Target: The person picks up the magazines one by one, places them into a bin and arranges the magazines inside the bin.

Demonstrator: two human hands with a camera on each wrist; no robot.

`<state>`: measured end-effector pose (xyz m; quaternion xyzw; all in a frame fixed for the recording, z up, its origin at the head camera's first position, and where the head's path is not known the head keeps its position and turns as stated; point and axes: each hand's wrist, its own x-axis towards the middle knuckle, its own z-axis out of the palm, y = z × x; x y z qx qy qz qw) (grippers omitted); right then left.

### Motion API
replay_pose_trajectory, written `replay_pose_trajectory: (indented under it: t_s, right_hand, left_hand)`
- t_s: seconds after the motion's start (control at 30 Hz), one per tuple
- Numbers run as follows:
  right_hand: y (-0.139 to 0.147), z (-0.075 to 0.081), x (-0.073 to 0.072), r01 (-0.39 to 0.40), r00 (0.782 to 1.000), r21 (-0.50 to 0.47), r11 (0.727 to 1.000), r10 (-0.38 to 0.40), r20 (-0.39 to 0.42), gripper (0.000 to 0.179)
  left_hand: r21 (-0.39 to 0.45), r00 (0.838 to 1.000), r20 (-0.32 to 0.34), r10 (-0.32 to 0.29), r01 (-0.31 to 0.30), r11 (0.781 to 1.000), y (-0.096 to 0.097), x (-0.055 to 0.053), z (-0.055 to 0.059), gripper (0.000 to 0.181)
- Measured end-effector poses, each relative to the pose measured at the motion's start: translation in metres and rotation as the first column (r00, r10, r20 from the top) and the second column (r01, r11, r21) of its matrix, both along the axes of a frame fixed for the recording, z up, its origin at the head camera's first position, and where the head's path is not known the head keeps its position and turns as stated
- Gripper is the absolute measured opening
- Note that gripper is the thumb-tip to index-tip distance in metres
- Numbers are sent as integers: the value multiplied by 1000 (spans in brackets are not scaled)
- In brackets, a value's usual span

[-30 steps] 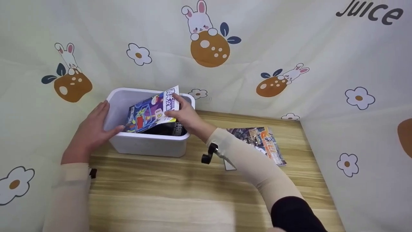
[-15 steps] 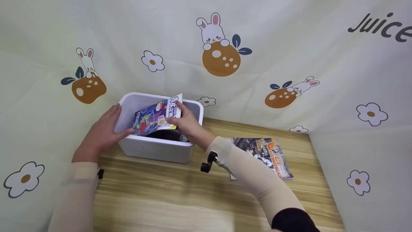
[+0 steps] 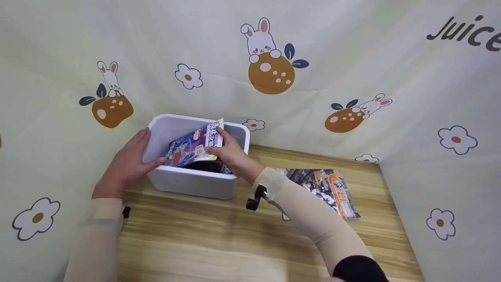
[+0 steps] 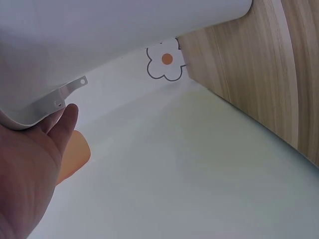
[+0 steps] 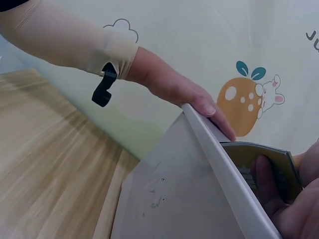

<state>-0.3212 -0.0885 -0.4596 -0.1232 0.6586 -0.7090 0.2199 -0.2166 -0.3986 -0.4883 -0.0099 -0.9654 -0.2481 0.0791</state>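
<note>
A white plastic bin point(image 3: 191, 185) stands on the wooden table. My left hand point(image 3: 125, 164) grips its left rim, thumb over the front corner; in the left wrist view its fingers curl beneath the rim point(image 4: 37, 113). Inside, my right hand point(image 3: 235, 157) holds a magazine point(image 3: 186, 148) with a blue-purple cover and white title strip, thumb on the cover. It leans tilted, its top right corner above the rim. Below it lies a dark-covered magazine point(image 3: 203, 166), mostly hidden. The right wrist view shows the held magazine's edge point(image 5: 256, 147) just over the rim.
Right of the bin, partly behind my right forearm, a colourful magazine point(image 3: 338, 192) with orange lettering lies on the table point(image 3: 203, 243), a white-edged item's corner point(image 3: 285, 216) showing under it. A cloth backdrop point(image 3: 219, 98) with rabbits and oranges rises close behind and at both sides.
The head view has shifted, so everything sits lower and further right in it. The held magazine has sunk slightly into the bin; both hands keep their places.
</note>
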Motion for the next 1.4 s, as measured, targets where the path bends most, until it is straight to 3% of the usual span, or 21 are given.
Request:
replay_pose_trajectory:
  t_s: [0.2,0.33,0.47,0.63,0.77,0.9,1.0,1.07,1.3,1.4]
  right_hand:
    - [0,-3,2,-44,998,-1,999,44,34,104]
    - [5,5,6,-16,999,89,996,19,-35,100]
    - [18,19,7,106,981,198,974,-70,-180,79]
    - [50,28,-1,116,973,124,985,-88,-211,46]
    - [90,13,-6,123,955,83,989,-95,-280,34]
    - [148,-17,-12,185,912,148,971,-114,-394,31]
    - [199,-41,-20,244,879,277,929,-91,-468,35]
    - [232,-55,-24,278,873,375,884,-70,-483,43]
    - [328,-82,-26,337,891,581,741,-51,-451,72]
    - [358,-89,-25,363,898,666,651,-53,-437,84]
  left_hand:
    - [11,999,28,17,-17,1000,-1,2,-3,123]
    - [23,1000,25,12,-12,1000,-1,2,-2,122]
    - [29,1000,21,8,-8,1000,-2,0,2,120]
    - [17,1000,23,10,-11,1000,-2,-2,4,120]
    - [15,999,36,9,-9,1000,-2,-2,2,121]
    - [23,999,46,10,-11,1000,-2,-1,0,121]
    - [23,999,46,9,-10,1000,-3,1,0,121]
    - [22,999,45,10,-11,1000,-4,1,0,121]
    - [33,999,45,12,-14,999,-3,1,-1,121]
    - [32,999,40,10,-11,999,-3,-2,-1,119]
